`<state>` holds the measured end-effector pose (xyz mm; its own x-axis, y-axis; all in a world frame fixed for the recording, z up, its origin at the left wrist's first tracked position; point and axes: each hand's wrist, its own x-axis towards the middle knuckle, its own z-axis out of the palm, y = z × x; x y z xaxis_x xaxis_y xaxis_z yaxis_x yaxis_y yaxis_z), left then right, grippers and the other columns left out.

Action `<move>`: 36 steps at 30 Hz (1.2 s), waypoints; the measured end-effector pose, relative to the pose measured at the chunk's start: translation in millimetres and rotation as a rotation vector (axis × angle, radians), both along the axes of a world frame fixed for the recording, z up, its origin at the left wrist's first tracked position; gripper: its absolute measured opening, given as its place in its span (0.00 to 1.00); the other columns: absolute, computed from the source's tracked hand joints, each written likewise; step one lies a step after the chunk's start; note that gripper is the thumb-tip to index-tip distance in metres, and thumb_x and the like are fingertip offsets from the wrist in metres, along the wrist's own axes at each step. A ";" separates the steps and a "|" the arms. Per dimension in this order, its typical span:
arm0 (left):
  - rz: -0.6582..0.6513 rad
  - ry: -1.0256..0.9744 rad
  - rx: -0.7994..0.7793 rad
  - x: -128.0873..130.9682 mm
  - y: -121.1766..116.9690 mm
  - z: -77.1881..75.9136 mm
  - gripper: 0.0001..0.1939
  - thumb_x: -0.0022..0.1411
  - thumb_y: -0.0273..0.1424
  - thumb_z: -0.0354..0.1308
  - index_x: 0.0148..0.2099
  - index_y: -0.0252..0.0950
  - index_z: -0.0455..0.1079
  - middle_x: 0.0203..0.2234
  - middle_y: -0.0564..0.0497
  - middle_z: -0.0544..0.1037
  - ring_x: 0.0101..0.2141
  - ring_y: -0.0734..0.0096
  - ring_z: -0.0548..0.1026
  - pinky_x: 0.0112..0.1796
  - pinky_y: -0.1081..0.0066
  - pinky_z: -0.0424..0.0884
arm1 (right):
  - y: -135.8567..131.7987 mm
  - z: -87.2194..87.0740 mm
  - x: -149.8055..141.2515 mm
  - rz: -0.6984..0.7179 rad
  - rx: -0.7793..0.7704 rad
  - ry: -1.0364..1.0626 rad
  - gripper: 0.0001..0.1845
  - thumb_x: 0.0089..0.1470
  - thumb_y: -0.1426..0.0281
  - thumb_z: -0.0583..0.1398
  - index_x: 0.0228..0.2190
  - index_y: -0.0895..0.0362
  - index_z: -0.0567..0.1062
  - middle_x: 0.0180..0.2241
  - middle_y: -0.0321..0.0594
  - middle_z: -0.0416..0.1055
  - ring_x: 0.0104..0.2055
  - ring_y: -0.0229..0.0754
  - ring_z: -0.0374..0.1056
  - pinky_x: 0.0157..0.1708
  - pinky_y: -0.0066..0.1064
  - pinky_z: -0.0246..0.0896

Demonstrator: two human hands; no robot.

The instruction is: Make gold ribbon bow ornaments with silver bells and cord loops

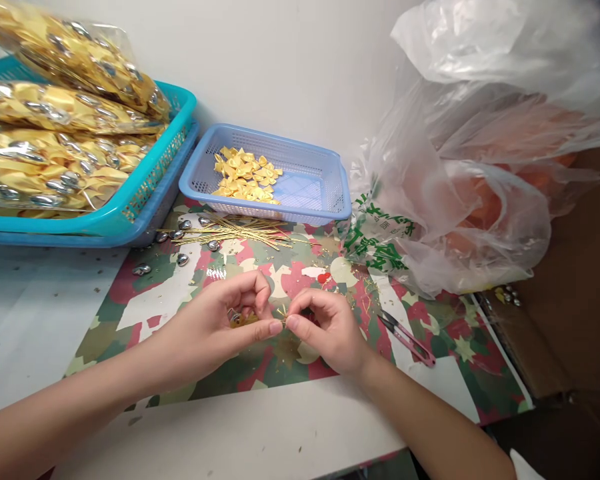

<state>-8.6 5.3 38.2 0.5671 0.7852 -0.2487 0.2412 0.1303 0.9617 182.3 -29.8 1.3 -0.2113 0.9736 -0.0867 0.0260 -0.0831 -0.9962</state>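
My left hand (215, 327) is closed in a pinch, its thumb and fingertips meeting in front of me. Against it, my right hand (333, 327) pinches too, thumb to forefinger. Short gold tie ends (282, 312) stick up between the two sets of fingertips. Under the curled fingers of the left hand, a bit of silver and yellow (236, 317) shows, mostly hidden. Beyond the hands lies a loose bundle of long gold ties (245, 231), with several silver beads (183, 259) beside it. Thread snips with pink handles (411, 341) rest right of my right hand.
A small blue basket (325, 212) holds yellow ribbon bows (245, 175). At left, a turquoise basket (130, 200) is piled with clear bags (55, 153) of yellow ribbon and silver pieces. Crumpled plastic bags (455, 153) crowd the right. A patterned sheet (260, 370) covers the table.
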 end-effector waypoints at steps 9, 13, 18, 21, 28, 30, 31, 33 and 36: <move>-0.018 0.061 0.044 0.0 -1.6 0.4 0.09 0.62 0.37 0.61 0.33 0.38 0.67 0.22 0.57 0.72 0.24 0.76 0.69 0.25 0.77 0.65 | -0.6 2.1 0.6 -0.006 0.087 -0.019 0.04 0.53 0.67 0.63 0.32 0.54 0.77 0.29 0.37 0.74 0.31 0.39 0.67 0.28 0.30 0.62; -0.004 0.104 0.142 0.5 -1.7 -0.9 0.12 0.62 0.37 0.61 0.30 0.38 0.65 0.22 0.58 0.70 0.22 0.76 0.67 0.23 0.77 0.62 | -0.7 3.2 -1.3 -0.031 0.201 -0.092 0.03 0.52 0.68 0.66 0.32 0.53 0.79 0.32 0.38 0.77 0.34 0.41 0.69 0.32 0.33 0.65; -0.019 0.237 0.309 -1.1 0.4 -5.1 0.13 0.62 0.38 0.60 0.28 0.38 0.66 0.23 0.55 0.72 0.25 0.73 0.68 0.26 0.75 0.63 | 0.3 1.1 -1.9 -0.003 0.268 -0.074 0.04 0.55 0.72 0.62 0.29 0.52 0.76 0.31 0.37 0.74 0.34 0.40 0.68 0.36 0.34 0.65; -0.025 0.262 0.366 -2.1 1.4 -6.6 0.12 0.62 0.38 0.60 0.28 0.38 0.67 0.23 0.55 0.73 0.26 0.72 0.70 0.27 0.74 0.64 | 0.4 -1.6 -1.3 0.007 0.227 -0.049 0.04 0.58 0.71 0.60 0.31 0.52 0.74 0.33 0.38 0.73 0.36 0.40 0.67 0.35 0.33 0.65; -0.014 0.247 0.358 -2.9 0.5 -5.3 0.10 0.61 0.37 0.61 0.31 0.39 0.70 0.24 0.55 0.75 0.26 0.71 0.71 0.28 0.74 0.66 | 0.4 -6.1 -1.9 -0.015 0.128 0.101 0.07 0.59 0.63 0.61 0.31 0.53 0.73 0.34 0.37 0.71 0.35 0.38 0.67 0.34 0.31 0.63; -0.015 0.246 0.353 -3.1 0.0 -4.7 0.09 0.61 0.37 0.61 0.31 0.39 0.71 0.25 0.54 0.75 0.27 0.71 0.72 0.28 0.73 0.66 | 0.6 -5.7 -2.5 -0.020 0.097 0.125 0.07 0.59 0.63 0.61 0.31 0.53 0.74 0.34 0.37 0.72 0.34 0.38 0.67 0.33 0.30 0.63; -0.018 0.241 0.343 -3.1 -0.2 -4.6 0.09 0.61 0.37 0.61 0.31 0.39 0.71 0.25 0.54 0.76 0.27 0.71 0.72 0.28 0.73 0.66 | 0.7 -5.5 -2.7 -0.029 0.083 0.127 0.07 0.58 0.63 0.62 0.31 0.53 0.74 0.33 0.36 0.72 0.34 0.37 0.68 0.33 0.29 0.64; -0.027 0.222 0.305 -3.1 -0.3 -4.7 0.09 0.61 0.37 0.61 0.31 0.39 0.71 0.25 0.54 0.76 0.27 0.70 0.72 0.28 0.73 0.67 | 0.9 -5.1 -3.1 -0.053 0.054 0.112 0.08 0.57 0.62 0.62 0.31 0.53 0.74 0.32 0.36 0.73 0.33 0.37 0.68 0.32 0.29 0.64; -0.030 0.188 0.236 -2.3 0.3 -4.9 0.09 0.62 0.37 0.60 0.32 0.39 0.70 0.25 0.54 0.75 0.27 0.70 0.73 0.28 0.73 0.69 | 0.7 -5.6 -3.3 -0.082 0.029 0.089 0.09 0.57 0.60 0.62 0.31 0.53 0.74 0.31 0.36 0.73 0.32 0.37 0.68 0.33 0.29 0.64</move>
